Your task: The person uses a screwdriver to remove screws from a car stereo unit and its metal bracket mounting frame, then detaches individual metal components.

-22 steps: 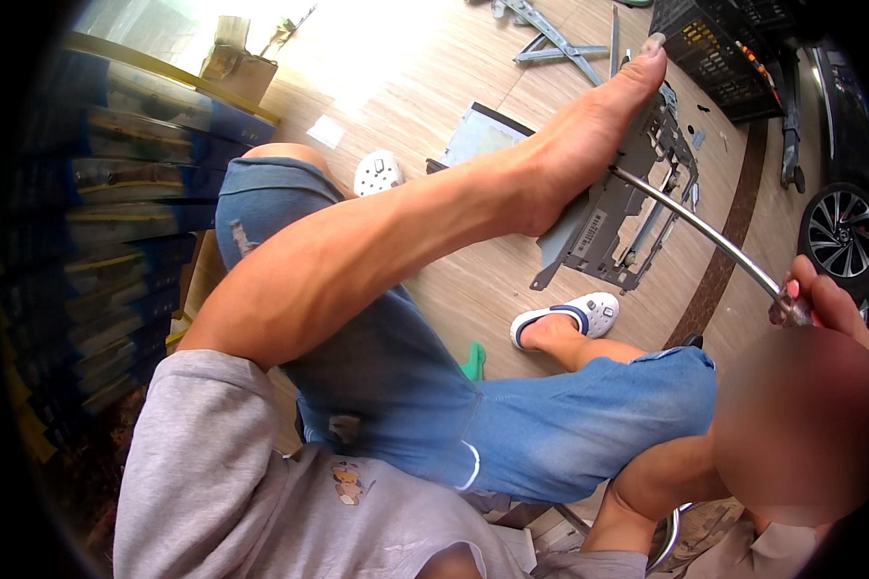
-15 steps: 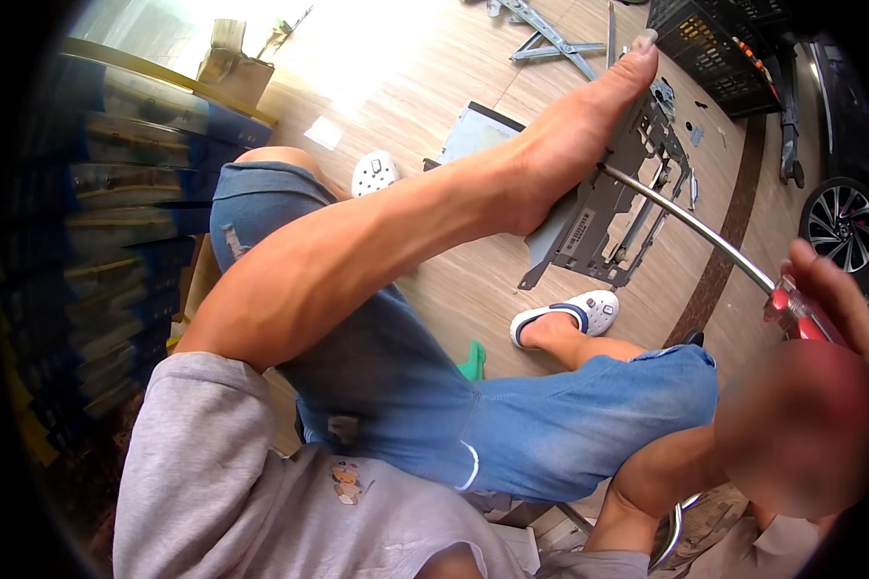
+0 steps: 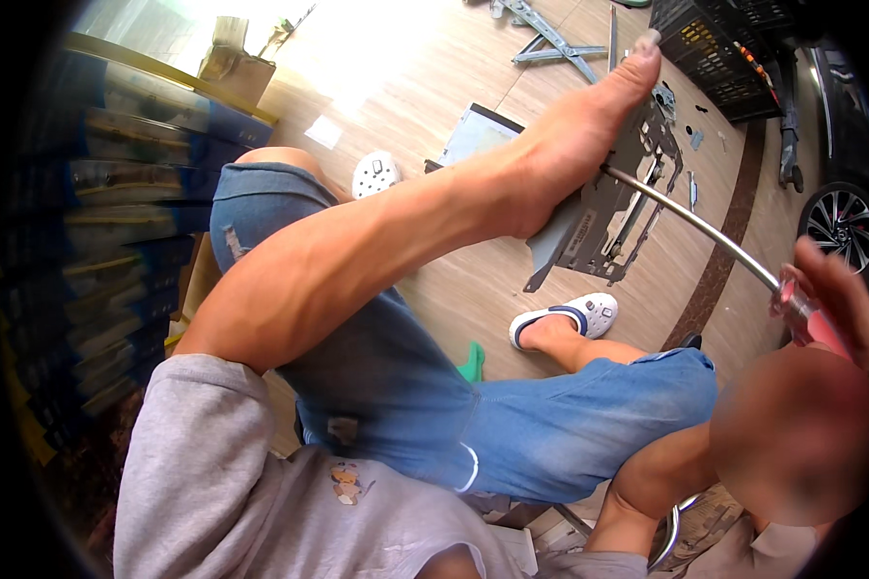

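My left hand (image 3: 574, 145) grips the upper part of a dark grey metal plate (image 3: 589, 227) with many cut-outs. Its thumb shows on top, while the other fingers are hidden behind. A long-shafted screwdriver (image 3: 695, 222) runs from the plate's edge beside my left palm to the right; where its tip sits is hard to make out. Round its clear and red handle, at the right edge, is my right hand (image 3: 845, 299), partly covered by a blurred patch. A lighter metal panel (image 3: 478, 135) shows beyond my left wrist.
On the tiled floor lie a crossed metal linkage (image 3: 550, 39) and small metal pieces (image 3: 692, 188). A black plastic crate (image 3: 710, 58) stands at the far right, with a car wheel (image 3: 840, 227) nearer. Boxed shelving (image 3: 126, 183) fills the left side. Something green (image 3: 471, 362) is under my legs.
The screwdriver's handle has turned a little and shifted slightly right and down with my right hand. My left hand and the metal plate stay almost where they were.
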The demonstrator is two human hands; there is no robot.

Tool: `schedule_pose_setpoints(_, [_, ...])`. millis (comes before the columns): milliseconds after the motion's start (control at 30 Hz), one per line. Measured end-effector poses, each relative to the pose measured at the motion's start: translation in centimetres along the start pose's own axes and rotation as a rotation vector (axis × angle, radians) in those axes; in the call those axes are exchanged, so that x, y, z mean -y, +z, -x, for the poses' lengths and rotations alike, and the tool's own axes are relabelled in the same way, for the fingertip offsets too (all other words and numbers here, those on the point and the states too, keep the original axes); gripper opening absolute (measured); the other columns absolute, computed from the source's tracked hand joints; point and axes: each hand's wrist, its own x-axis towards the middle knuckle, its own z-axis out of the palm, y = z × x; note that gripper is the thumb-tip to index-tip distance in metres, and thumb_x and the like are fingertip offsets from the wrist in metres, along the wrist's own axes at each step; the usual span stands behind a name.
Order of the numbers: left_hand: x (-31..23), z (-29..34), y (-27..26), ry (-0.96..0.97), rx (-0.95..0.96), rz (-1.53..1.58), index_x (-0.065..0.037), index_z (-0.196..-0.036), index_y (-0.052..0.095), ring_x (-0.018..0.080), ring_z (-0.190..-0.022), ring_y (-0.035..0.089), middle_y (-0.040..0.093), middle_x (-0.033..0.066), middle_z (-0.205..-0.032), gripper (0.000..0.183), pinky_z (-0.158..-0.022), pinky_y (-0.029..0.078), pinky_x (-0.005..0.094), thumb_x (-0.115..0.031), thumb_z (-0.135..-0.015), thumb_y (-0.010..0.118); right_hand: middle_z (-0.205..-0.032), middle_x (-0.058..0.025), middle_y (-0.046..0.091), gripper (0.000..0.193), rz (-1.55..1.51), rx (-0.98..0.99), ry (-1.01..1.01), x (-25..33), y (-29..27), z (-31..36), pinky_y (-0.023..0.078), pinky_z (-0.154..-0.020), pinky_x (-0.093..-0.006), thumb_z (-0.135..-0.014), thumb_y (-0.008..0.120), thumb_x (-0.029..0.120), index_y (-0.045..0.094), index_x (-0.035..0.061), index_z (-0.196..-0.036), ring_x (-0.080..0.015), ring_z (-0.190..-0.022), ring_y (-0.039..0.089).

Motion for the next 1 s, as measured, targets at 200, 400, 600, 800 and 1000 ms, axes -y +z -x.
schedule_pose_setpoints(200, [-0.3, -0.2, -0.3, 0.109, -0.059, -0.029, -0.002, -0.141, 0.052, 0.0261, -0.112, 0.065, 0.064, 0.0210, -0.129, 0.086, -0.098, 0.055, 0.0373, -0.074, -0.094, 0.046, -0.130, -0.0383, 0.055, 0.056, -0.489, -0.322, -0.120, -0.1, 4.0, -0.7, 0.064, -0.086, -0.0355, -0.093, 0.069, 0.003, 0.034, 0.0015, -0.136, -0.0403, -0.097, 0.072])
schedule_pose_setpoints(400, [0.1, -0.3, -0.9, 0.091, -0.091, -0.126, 0.001, -0.140, 0.052, 0.0268, -0.115, 0.064, 0.063, 0.0232, -0.130, 0.089, -0.097, 0.054, 0.0372, -0.075, -0.094, 0.046, -0.115, -0.0394, 0.062, 0.063, 0.061, 0.015, -0.340, -4.2, -0.3, -0.3, 0.064, -0.078, -0.0293, -0.095, 0.071, 0.015, 0.029, 0.0007, -0.140, -0.0349, -0.090, 0.074])
schedule_pose_setpoints(600, [0.0, -0.1, -0.7, 0.076, -0.087, -0.076, 0.002, -0.140, 0.051, 0.0275, -0.117, 0.062, 0.061, 0.0240, -0.133, 0.091, -0.098, 0.053, 0.0372, -0.075, -0.093, 0.047, -0.112, -0.0356, 0.065, 0.063, -0.487, -0.455, -0.077, -0.3, 4.7, -1.1, 0.064, -0.080, -0.0303, -0.096, 0.069, 0.015, 0.028, 0.0008, -0.141, -0.0312, -0.093, 0.073])
schedule_pose_setpoints(800, [-0.2, 0.1, -0.8, 0.078, -0.098, -0.072, 0.003, -0.139, 0.052, 0.0277, -0.117, 0.063, 0.061, 0.0242, -0.132, 0.091, -0.098, 0.053, 0.0374, -0.075, -0.093, 0.047, -0.134, -0.0387, 0.052, 0.061, -0.059, 0.005, -0.214, -2.4, 0.2, 0.1, 0.066, -0.079, -0.0339, -0.094, 0.067, 0.003, 0.028, -0.0003, -0.140, -0.0381, -0.114, 0.066])
schedule_pose_setpoints(1000, [-0.2, 0.1, -0.8, 0.079, -0.097, -0.067, 0.003, -0.138, 0.053, 0.0279, -0.116, 0.063, 0.062, 0.0244, -0.131, 0.090, -0.098, 0.054, 0.0375, -0.075, -0.093, 0.047, -0.117, -0.0363, 0.063, 0.041, -0.099, -0.198, -0.105, -1.3, 1.7, 0.6, 0.058, -0.093, -0.0469, -0.103, 0.058, 0.014, 0.044, -0.0058, -0.136, -0.0438, -0.108, 0.067])
